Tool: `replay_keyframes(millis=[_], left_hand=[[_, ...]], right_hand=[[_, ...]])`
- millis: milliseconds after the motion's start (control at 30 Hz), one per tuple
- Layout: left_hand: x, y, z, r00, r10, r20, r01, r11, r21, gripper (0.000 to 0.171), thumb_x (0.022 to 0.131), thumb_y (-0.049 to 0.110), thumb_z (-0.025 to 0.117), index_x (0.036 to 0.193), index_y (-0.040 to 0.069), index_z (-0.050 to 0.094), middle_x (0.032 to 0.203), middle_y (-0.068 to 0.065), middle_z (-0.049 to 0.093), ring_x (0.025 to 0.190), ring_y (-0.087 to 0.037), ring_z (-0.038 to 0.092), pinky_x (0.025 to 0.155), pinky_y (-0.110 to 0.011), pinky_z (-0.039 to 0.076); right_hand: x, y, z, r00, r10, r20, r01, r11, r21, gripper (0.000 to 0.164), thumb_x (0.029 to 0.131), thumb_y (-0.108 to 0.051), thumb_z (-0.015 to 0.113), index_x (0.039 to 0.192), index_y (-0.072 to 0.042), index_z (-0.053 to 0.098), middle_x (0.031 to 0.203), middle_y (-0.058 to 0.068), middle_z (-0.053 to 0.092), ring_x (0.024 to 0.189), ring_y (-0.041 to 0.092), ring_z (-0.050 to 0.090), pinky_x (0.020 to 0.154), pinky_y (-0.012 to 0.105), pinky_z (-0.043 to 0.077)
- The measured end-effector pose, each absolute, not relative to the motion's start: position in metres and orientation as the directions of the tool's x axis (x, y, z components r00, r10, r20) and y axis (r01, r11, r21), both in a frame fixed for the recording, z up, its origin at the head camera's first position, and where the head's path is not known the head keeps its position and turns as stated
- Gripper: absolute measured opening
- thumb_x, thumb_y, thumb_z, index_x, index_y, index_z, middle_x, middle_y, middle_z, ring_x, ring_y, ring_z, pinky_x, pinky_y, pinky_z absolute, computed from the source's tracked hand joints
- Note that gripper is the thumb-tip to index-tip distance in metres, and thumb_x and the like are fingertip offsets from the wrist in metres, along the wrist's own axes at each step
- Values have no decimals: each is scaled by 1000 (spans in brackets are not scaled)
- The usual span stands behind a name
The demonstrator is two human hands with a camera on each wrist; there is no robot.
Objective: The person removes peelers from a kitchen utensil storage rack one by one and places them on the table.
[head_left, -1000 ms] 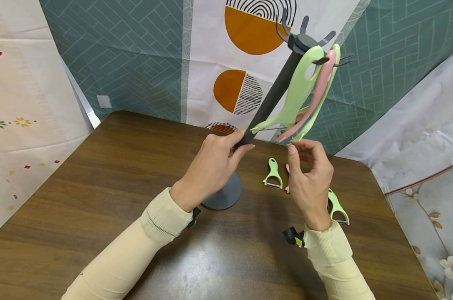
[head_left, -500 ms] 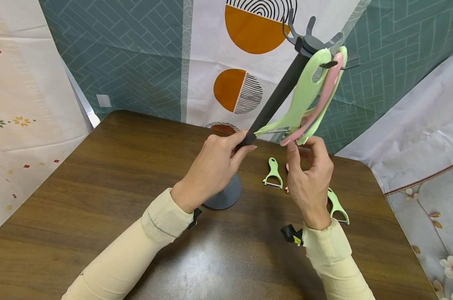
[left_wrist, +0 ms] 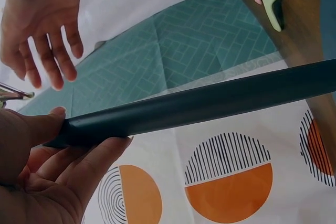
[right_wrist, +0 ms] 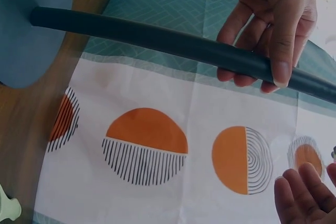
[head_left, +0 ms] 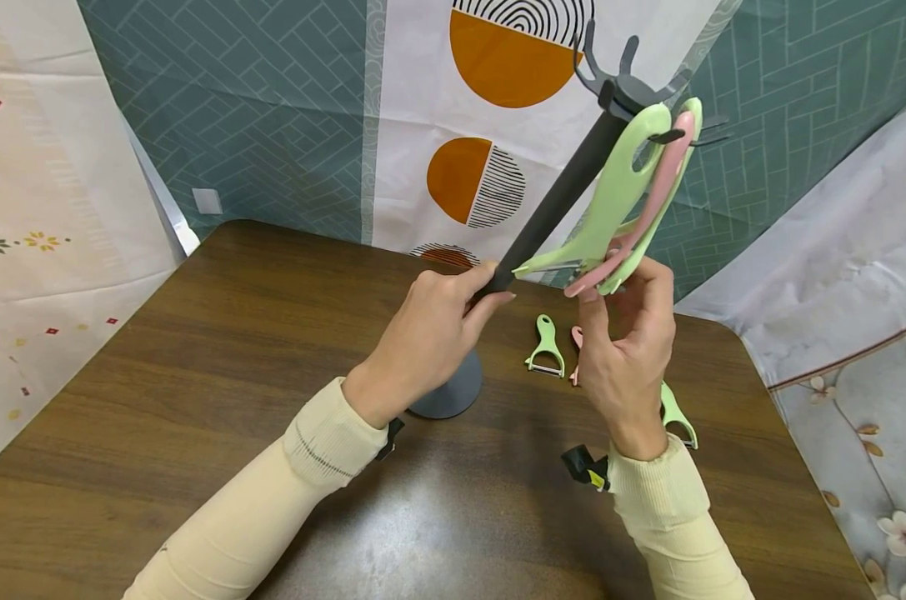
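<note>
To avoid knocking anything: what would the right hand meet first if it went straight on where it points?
Pointing up, the right hand would probably meet the hanging peelers first; depth leaves contact unclear.

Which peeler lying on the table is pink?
The middle peeler, partly hidden behind the right hand; the left peeler and right peeler are green.

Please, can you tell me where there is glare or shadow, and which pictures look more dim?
Head view: bright, with whitish glare on the table near the bottom centre and a soft shadow below-left of the right hand; left wrist view: dimmer, faint sheen on the pole; right wrist view: also dim, the stand's base looking bluish.
</note>
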State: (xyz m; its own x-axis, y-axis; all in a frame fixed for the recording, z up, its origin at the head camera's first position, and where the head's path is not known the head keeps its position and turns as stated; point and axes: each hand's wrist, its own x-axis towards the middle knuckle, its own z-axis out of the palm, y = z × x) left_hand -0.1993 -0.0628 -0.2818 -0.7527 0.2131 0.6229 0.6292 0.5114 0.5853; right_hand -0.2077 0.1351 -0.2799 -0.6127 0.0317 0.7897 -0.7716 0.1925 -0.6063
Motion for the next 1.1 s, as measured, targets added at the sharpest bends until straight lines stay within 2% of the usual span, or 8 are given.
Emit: replay_keyframes(millis=[100, 267, 433, 633, 733, 900, 967, 1100], left_hand=[[-199, -63, -282, -755, 217, 619, 628, 511, 587, 15, 100, 20, 67, 110, 9, 68, 61, 1, 44, 51, -8, 36, 51, -22, 36], [-199, -62, -282, -757, 224, 613, 629, 503, 593, 16, 100, 19, 67, 112, 8, 68, 70, -2, 58, 55, -10, 42, 55, -22, 42], [-198, -61, -283, -760, 225, 610, 628, 496, 600, 16, 100, 19, 67, 112, 9, 69, 70, -2, 57, 55, -11, 41, 52, -23, 38], [-197, -61, -282, -752, 224, 620, 635, 502, 588, 14, 100, 19, 66, 109, 9, 69, 71, -2, 58, 56, -11, 42, 55, -23, 40], [-197, -60, -282, -751, 225, 621, 635, 501, 587, 14, 100, 18, 66, 110, 8, 69, 73, -2, 59, 57, -11, 43, 56, -23, 41], [-197, -60, -282, -757, 226, 613, 630, 503, 592, 15, 100, 19, 66, 110, 8, 69, 72, -2, 59, 56, -11, 42, 53, -22, 39], [-197, -60, -282, -758, 228, 611, 629, 502, 594, 14, 100, 19, 66, 110, 8, 69, 71, -2, 57, 56, -11, 41, 53, -22, 37], [-197, -60, -282, -762, 228, 606, 626, 496, 602, 15, 100, 19, 66, 111, 8, 69, 70, -2, 55, 55, -9, 38, 51, -22, 34]], right_hand=[[-207, 134, -277, -594, 36, 804, -791, 158, -592, 37, 96, -6, 62, 130, 1, 50, 128, 6, 55, 94, 17, 64, 86, 26, 49], [-208, 131, -272, -561, 25, 827, -821, 113, -560, 52, 94, -15, 69, 135, 1, 42, 125, 7, 52, 96, 19, 61, 88, 27, 48], [-208, 130, -268, -534, 14, 846, -844, 58, -534, 64, 92, -26, 74, 137, 4, 39, 122, 8, 51, 99, 20, 59, 91, 27, 47], [-209, 128, -264, -517, 23, 856, -856, 14, -517, 77, 90, -38, 78, 137, 7, 37, 119, 8, 50, 102, 21, 56, 92, 27, 44], [-208, 128, -263, -514, 22, 857, -858, -6, -514, 76, 90, -36, 78, 137, 7, 37, 119, 9, 50, 105, 22, 55, 93, 27, 44], [-208, 129, -264, -516, 6, 857, -857, -3, -516, 62, 93, -23, 69, 138, 6, 38, 120, 9, 49, 107, 23, 54, 93, 27, 43], [-208, 129, -263, -511, 4, 859, -859, -4, -511, 62, 94, -25, 69, 138, 6, 39, 120, 9, 49, 107, 22, 52, 92, 27, 41], [-209, 129, -263, -504, 4, 864, -863, -21, -504, 74, 94, -40, 72, 140, 7, 38, 119, 8, 48, 101, 20, 50, 86, 26, 41]])
